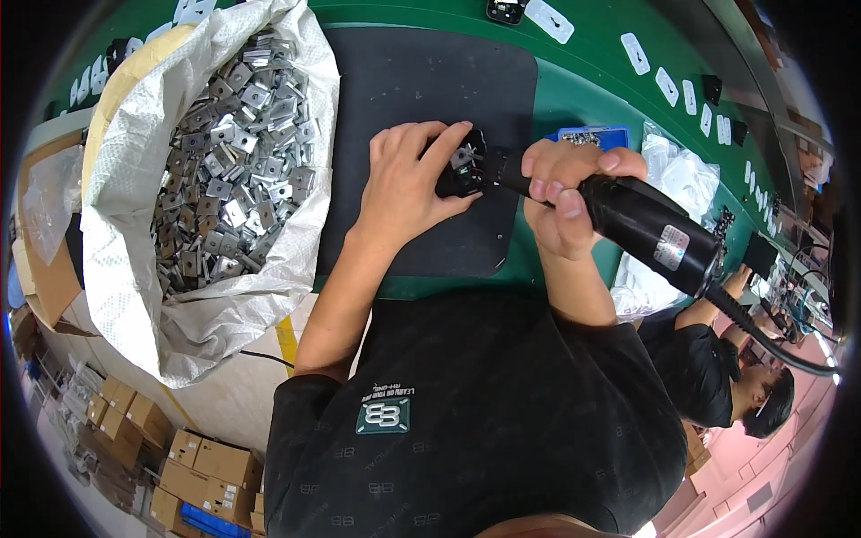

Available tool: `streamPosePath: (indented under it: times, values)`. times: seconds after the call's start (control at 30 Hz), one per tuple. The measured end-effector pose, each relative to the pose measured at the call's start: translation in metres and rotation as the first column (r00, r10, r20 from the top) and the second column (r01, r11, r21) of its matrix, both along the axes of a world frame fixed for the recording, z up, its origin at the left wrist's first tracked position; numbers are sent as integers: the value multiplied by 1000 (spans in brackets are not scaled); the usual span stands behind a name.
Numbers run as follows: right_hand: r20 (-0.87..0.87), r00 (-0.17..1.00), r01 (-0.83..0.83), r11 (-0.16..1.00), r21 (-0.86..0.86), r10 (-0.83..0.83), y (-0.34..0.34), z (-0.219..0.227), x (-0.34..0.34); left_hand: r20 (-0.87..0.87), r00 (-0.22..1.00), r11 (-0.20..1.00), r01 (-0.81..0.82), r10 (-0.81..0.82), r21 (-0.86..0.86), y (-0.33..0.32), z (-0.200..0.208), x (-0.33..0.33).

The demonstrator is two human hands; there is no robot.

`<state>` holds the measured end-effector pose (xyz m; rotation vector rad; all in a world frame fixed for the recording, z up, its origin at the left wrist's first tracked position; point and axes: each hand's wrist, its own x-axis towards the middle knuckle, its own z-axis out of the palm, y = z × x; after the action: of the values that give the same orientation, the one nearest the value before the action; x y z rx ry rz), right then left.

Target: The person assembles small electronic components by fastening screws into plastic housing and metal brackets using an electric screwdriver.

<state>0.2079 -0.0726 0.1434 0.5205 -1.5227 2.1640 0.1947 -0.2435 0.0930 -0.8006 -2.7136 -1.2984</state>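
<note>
Far left of our grip, a big white woven sack (134, 296) sits w/ its mouth rolled open, full of small square metal plates (235, 161); none look used up, so plenty left to fit, we'd judge. Below it, brown cardboard boxes (193, 462) stacked on the floor, one blue crate among them.

Our left hand (405, 184) is clamped around a small black part (462, 166) on the dark mat (430, 90), fingers curled over the top, one metal plate seated in it. Just right of that, our right hand (560, 193) is wrapped tight on a black electric screwdriver (646, 229), tip touching the part. So we judge the plate is in place and fastening is underway; can't tell if the screw is home.

The driver's barrel carries a small pale rectangular label w/ red. Beyond the right hand: a blue tray (592, 136), a white bag (686, 179), then white and black pieces (668, 85) spaced along the green belt (592, 81). Far right, another person (717, 368) works.
</note>
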Motion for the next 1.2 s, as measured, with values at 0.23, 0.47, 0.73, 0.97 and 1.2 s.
streamPosePath:
  times: [0.23,0.47,0.73,0.97,1.2]
  values:
    - [13,1000,25,1000,-15,-25,2,9,1,-15,1000,1000,-2,2,-8,1,0,1]
    - [-6,1000,-21,996,83,21,3,16,4,0,1000,1000,-2,2,-22,0,2,2]
    - [42,994,-98,995,6,97,8,45,17,-83,994,976,-56,75,209,-9,16,4]
    - [6,976,-219,974,-66,220,11,63,25,-161,987,897,88,-19,433,-11,19,15]
    - [-37,965,-262,934,-244,261,10,79,25,108,993,814,-26,-44,580,-13,36,27]
